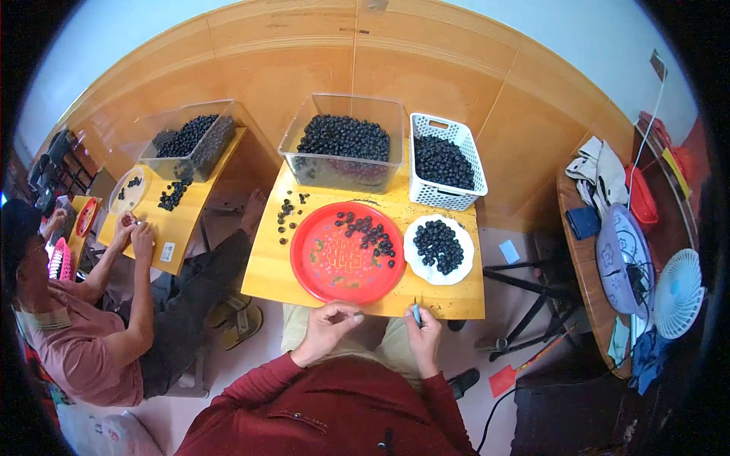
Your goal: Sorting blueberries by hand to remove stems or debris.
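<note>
Yellow wooden table (449, 300), small and square, set before a seated person in a red top. Red round tray (327, 266) at the middle of the near edge, a scatter of dark round fruits (371, 232) in its far right part, within easy reach of both hands. White plate (465, 235) at the near right corner, just beside the tray, heaped with more of the same fruits, apparently a separate lot. Clear plastic tub (304, 163) along the far edge and white slotted basket (471, 163) at the far right corner, both full, standing as bulk stock behind the working area. A few loose fruits lie toward the left edge. Left hand (328, 323) at the near edge, fingers curled closed, pinching something small and dark, probably one fruit. Right hand (422, 327) just off the near edge, closed on a small blue tool (417, 311) held upright. To the left, another person sits at a second table (182, 251) with a similar tub.
</note>
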A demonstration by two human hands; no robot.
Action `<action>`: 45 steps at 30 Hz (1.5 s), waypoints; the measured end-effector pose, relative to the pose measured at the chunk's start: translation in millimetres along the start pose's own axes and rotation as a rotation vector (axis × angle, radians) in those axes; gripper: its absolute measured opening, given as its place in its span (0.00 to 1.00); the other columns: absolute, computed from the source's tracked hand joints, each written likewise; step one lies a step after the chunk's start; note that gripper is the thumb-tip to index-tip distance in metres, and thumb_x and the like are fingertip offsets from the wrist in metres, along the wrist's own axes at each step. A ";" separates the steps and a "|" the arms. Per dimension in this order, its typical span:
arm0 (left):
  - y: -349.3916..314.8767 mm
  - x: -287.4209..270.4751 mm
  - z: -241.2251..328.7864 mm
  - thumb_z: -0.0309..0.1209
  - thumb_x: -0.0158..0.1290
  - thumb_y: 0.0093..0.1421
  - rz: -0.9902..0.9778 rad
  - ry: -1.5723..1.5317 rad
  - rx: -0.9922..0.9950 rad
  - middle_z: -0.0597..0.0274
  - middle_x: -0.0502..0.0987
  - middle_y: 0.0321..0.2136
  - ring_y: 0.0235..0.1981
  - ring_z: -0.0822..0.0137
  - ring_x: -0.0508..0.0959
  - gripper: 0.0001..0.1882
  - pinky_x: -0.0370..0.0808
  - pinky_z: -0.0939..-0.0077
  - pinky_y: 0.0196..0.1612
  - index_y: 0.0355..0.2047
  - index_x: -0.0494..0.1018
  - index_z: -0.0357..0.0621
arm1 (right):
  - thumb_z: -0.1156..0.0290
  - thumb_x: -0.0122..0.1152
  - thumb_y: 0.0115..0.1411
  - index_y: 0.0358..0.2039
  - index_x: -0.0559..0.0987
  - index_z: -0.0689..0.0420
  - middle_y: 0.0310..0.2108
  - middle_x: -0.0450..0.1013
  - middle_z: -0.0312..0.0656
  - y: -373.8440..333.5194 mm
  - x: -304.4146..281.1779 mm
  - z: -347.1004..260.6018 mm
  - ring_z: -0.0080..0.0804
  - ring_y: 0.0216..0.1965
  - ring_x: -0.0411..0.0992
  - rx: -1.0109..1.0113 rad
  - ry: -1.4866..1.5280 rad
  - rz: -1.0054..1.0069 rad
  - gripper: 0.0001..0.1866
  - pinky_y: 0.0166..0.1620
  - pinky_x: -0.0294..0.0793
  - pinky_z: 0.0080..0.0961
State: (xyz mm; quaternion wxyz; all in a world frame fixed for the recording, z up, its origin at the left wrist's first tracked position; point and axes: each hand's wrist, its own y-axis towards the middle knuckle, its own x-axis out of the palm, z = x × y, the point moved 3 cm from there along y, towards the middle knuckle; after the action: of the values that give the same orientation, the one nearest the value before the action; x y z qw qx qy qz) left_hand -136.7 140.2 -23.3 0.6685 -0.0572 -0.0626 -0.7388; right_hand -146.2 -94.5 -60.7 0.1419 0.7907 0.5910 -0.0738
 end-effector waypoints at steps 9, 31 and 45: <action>1.8 0.0 -17.3 0.23 0.63 0.56 -0.061 0.026 0.028 0.71 0.80 0.31 0.28 0.83 0.72 0.06 0.71 0.86 0.32 0.35 0.80 0.39 | 0.70 0.63 0.60 0.33 0.80 0.65 0.20 0.66 0.26 2.2 0.4 -3.7 0.12 0.24 0.61 0.015 -0.065 0.032 0.09 0.28 0.63 0.16; -0.2 -25.0 -15.5 0.19 0.63 0.54 -0.296 -0.048 -0.085 0.60 0.81 0.35 0.38 0.71 0.79 0.07 0.75 0.76 0.45 0.34 0.79 0.38 | 0.73 0.64 0.55 0.29 0.82 0.63 0.19 0.70 0.28 4.9 8.0 14.5 0.13 0.23 0.64 0.114 -0.220 0.156 0.06 0.28 0.66 0.17; -10.1 -48.4 -3.3 0.19 0.61 0.55 -0.326 -0.062 0.012 0.64 0.79 0.34 0.34 0.77 0.76 0.06 0.74 0.82 0.38 0.34 0.78 0.36 | 0.71 0.65 0.54 0.26 0.81 0.63 0.15 0.69 0.31 5.9 11.4 2.6 0.14 0.20 0.62 0.008 -0.384 0.224 0.08 0.26 0.65 0.19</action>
State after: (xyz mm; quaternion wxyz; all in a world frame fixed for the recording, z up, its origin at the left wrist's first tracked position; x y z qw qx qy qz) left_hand -141.9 188.1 -34.8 0.5377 -0.0651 -0.0963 -0.8351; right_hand -137.1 -86.4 -65.6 0.2559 0.8234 0.4612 -0.2092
